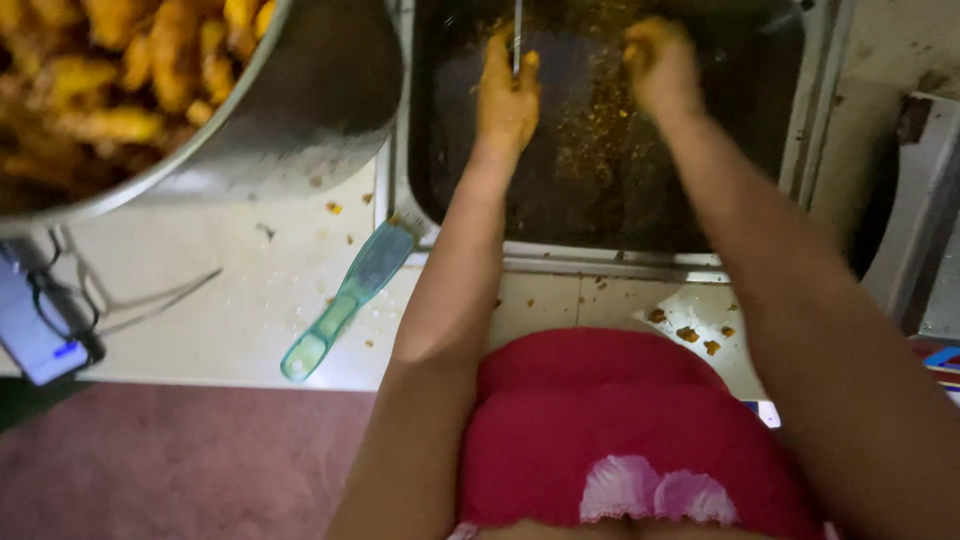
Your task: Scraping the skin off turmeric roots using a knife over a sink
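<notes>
A pale tiled counter (250, 290) speckled with orange crumbs carries a big steel bowl (300, 110) of yellow-coated pieces at left, a teal-handled scraper (350, 295) lying slantwise beside it, and a sunken dark sink (600, 200).
</notes>
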